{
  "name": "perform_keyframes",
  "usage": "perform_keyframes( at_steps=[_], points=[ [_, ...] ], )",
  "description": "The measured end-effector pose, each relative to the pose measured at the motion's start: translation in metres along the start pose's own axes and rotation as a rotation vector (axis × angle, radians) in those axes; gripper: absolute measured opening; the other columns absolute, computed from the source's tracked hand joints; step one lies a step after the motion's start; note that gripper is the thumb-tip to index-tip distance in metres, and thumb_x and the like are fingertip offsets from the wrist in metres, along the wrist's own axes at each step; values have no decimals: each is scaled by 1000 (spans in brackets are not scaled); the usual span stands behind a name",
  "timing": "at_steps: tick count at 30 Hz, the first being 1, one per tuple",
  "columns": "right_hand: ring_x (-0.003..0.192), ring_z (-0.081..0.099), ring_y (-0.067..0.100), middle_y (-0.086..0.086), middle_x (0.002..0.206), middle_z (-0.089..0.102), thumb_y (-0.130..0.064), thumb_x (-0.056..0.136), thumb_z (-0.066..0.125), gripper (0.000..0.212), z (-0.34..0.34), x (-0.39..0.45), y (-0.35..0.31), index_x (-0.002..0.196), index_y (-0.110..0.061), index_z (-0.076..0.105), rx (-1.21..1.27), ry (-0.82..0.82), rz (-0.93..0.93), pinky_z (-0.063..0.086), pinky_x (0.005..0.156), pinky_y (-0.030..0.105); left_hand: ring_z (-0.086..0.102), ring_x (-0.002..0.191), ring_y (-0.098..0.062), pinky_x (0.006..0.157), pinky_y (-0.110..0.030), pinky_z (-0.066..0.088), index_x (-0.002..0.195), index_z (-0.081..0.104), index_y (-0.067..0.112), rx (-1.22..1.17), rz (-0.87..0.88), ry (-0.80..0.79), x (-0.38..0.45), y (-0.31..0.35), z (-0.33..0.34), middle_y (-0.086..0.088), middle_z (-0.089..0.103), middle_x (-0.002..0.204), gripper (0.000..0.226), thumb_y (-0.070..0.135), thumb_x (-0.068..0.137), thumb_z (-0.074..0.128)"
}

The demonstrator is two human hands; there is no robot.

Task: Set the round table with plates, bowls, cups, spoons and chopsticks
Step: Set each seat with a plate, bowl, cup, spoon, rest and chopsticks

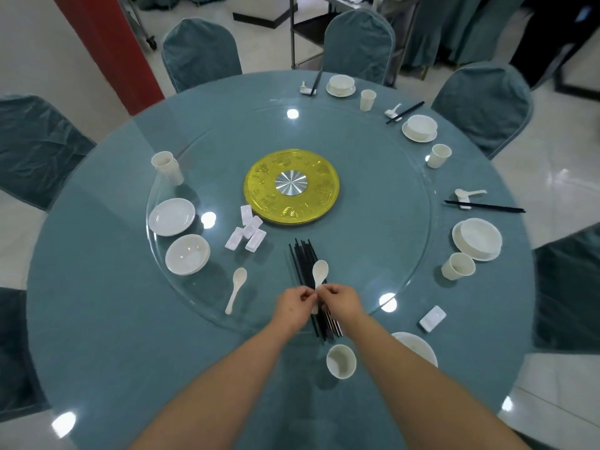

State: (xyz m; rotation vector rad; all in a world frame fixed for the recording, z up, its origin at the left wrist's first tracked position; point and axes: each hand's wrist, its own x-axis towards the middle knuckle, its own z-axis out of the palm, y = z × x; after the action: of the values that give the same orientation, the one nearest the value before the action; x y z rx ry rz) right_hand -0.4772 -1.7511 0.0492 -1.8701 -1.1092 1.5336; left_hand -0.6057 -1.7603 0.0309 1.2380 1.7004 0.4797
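Both hands meet over a bundle of black chopsticks on the glass turntable. My right hand pinches the handle of a white spoon whose bowl points away from me. My left hand has its fingertips curled at the same handle end, touching the spoon or the chopsticks below; which one I cannot tell. A second spoon lies to the left. A cup, a plate with bowl and a white rest sit near me on the right.
On the turntable's left stand stacked cups, a plate stack, bowls and several white rests. A yellow disc marks the centre. Three set places line the far and right rim. Covered chairs ring the table.
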Motion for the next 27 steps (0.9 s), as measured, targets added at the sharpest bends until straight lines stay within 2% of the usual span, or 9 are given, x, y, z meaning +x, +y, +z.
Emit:
perform_keyframes(
  at_steps=[2, 5, 8, 11, 14, 17, 19, 22, 27],
  points=[
    [55, 50, 10, -2, 61, 60, -13, 89, 61, 12, -14, 2, 2, 80, -12, 69, 19, 45, 40, 41, 49, 16, 63, 71, -17, 75, -33, 55, 95, 73, 16, -38, 17, -51, 1, 9, 9, -1, 71, 81, 13, 25, 90, 64],
    [66, 53, 15, 3, 72, 63, -14, 89, 56, 15, -40, 7, 9, 84, -8, 68, -29, 100, 93, 43, 59, 24, 70, 76, -20, 77, -36, 58, 90, 72, 20, -22, 38, -101, 6, 20, 21, 0, 73, 78, 14, 29, 90, 61],
    [61, 54, 14, 5, 78, 70, -13, 88, 51, 23, -70, 10, 20, 69, -17, 64, -131, 177, 80, 39, 54, 24, 68, 78, -16, 77, -28, 54, 92, 71, 20, 94, 53, 10, 15, 23, 24, 0, 74, 84, 16, 30, 92, 58],
    [59, 54, 13, 7, 79, 70, -12, 87, 49, 22, -106, 11, 40, 69, -16, 62, -193, 251, 130, 39, 53, 24, 58, 79, -13, 73, -22, 43, 96, 70, 15, 235, 36, 137, 25, 17, 25, -3, 71, 93, 16, 24, 93, 57],
    [71, 58, 25, 9, 81, 67, -14, 89, 46, 22, -140, 11, 65, 73, -12, 61, -250, 310, 192, 41, 62, 29, 61, 86, -23, 77, -31, 50, 103, 66, 12, 310, -39, 211, 33, 7, 23, -8, 68, 98, 17, 23, 94, 55],
    [75, 55, 29, 12, 81, 63, -14, 92, 44, 28, -171, 10, 91, 66, -15, 53, -272, 365, 256, 43, 68, 31, 61, 101, -34, 89, -41, 51, 116, 61, 5, 307, -141, 285, 41, -5, 24, -16, 62, 114, 28, 21, 95, 52],
    [82, 58, 31, 15, 90, 64, -14, 93, 45, 25, -188, 12, 105, 72, -12, 59, -283, 405, 297, 46, 73, 33, 59, 107, -39, 93, -44, 48, 118, 60, -3, 283, -251, 330, 46, -14, 25, -23, 60, 120, 33, 18, 95, 50],
    [97, 64, 35, 18, 103, 67, -18, 95, 45, 25, -209, 16, 122, 98, -5, 67, -307, 452, 363, 52, 84, 39, 58, 107, -42, 94, -47, 49, 117, 60, -8, 292, -383, 342, 53, -24, 27, -27, 59, 120, 35, 14, 94, 45],
    [100, 62, 34, 15, 108, 67, -22, 93, 52, 20, -229, 24, 137, 100, -12, 67, -426, 449, 446, 47, 81, 34, 57, 111, -44, 95, -46, 47, 120, 61, -6, 417, -382, 384, 54, -32, 32, -27, 59, 124, 36, 14, 95, 44]
  ],
)
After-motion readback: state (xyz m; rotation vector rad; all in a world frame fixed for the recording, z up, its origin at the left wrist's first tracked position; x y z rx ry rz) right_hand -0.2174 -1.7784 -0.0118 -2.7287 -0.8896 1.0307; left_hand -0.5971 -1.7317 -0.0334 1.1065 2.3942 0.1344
